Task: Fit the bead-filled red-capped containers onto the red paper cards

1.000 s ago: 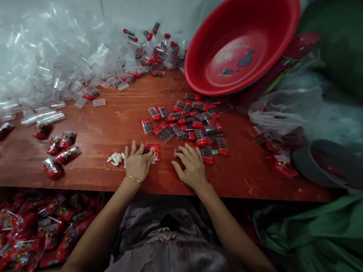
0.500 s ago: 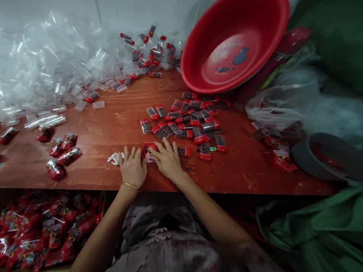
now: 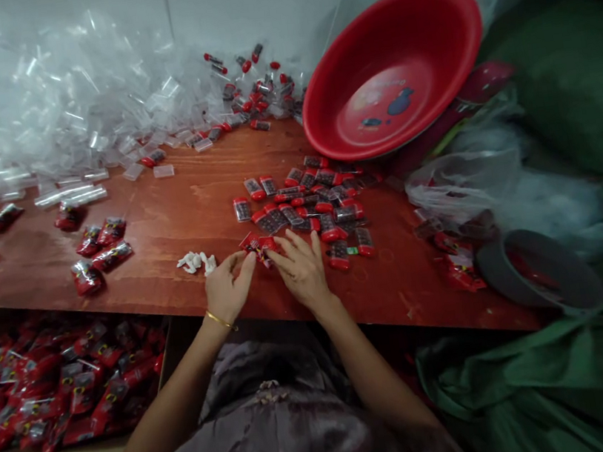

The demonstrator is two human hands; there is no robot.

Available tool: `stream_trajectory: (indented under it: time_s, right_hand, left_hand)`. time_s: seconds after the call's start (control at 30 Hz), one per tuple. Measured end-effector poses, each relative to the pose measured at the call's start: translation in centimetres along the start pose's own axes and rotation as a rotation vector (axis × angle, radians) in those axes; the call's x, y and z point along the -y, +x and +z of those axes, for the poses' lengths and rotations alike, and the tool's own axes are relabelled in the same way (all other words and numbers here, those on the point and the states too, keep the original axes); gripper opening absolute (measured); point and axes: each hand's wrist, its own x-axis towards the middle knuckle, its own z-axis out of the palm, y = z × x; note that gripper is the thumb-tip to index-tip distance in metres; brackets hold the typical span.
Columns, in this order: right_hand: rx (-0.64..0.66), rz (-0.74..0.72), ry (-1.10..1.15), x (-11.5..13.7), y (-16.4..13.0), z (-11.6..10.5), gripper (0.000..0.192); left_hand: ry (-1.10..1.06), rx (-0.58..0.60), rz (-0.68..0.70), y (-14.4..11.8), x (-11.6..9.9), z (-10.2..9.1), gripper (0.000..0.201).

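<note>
My left hand (image 3: 226, 290) and right hand (image 3: 302, 272) meet at frame centre, fingertips of both pinching one red packet (image 3: 257, 243) just above the table (image 3: 175, 206). The vial pile (image 3: 310, 206) sits just right of it. Risk, my judgement: loose pinch lets the packet slip; right fingers could knock nearby vials.

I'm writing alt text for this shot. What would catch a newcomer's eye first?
Most striking is the big red basin, tilted at the table's far right. Next comes the heap of clear plastic tubes along the back left, and the cluster of red-capped vials mid-table. At the near edge of the wooden table, the left hand and right hand meet over a small red packet.
</note>
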Motion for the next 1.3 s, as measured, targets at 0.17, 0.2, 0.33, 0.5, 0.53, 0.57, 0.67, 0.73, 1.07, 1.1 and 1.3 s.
stream_trajectory:
  time_s: [0.17,0.2,0.33,0.5,0.53,0.57,0.67,0.73,1.07,1.1,1.3]
  right_hand:
    - [-0.094,0.121,0.292,1.7,-0.9,0.1,0.032]
    - [-0.121,0.209,0.413,2.2,-1.0,0.4,0.036]
    - [-0.089,0.487,0.785,3.4,-1.1,1.2,0.030]
    - [-0.100,0.543,0.769,3.9,-1.1,1.3,0.045]
    - [-0.104,0.545,0.758,3.8,-1.1,1.3,0.045]
    - [-0.103,0.552,0.747,3.6,-1.1,1.3,0.045]
    - [-0.095,0.602,0.723,2.7,-0.9,1.3,0.046]
    - [-0.103,0.652,0.715,1.8,-0.7,1.3,0.046]
    - [-0.191,0.695,0.695,0.2,0.0,0.9,0.043]
    - [-0.191,0.697,0.702,0.3,0.0,1.0,0.042]
    - [-0.154,0.568,0.837,1.3,-0.6,1.5,0.038]
  left_hand:
    - [-0.387,0.070,-0.119,1.2,0.0,0.8,0.025]
    - [-0.454,0.052,-0.141,1.2,0.0,1.1,0.026]
    - [-0.612,-0.006,-0.207,0.4,-0.3,2.0,0.023]
    - [-0.726,-0.044,-0.320,-0.5,-0.2,2.6,0.028]
    - [-0.741,-0.044,-0.338,-0.5,0.0,2.7,0.030]
    - [-0.746,-0.037,-0.346,-0.5,0.1,2.8,0.032]
    - [-0.645,0.036,-0.294,0.0,0.8,2.6,0.035]
    - [-0.466,0.063,-0.216,0.7,1.1,2.3,0.034]
    - [0.473,-0.049,0.123,5.7,0.3,2.9,0.054]
    - [0.469,-0.076,0.145,5.6,0.2,2.7,0.058]
    - [-0.115,0.154,0.036,3.2,-0.4,1.6,0.042]
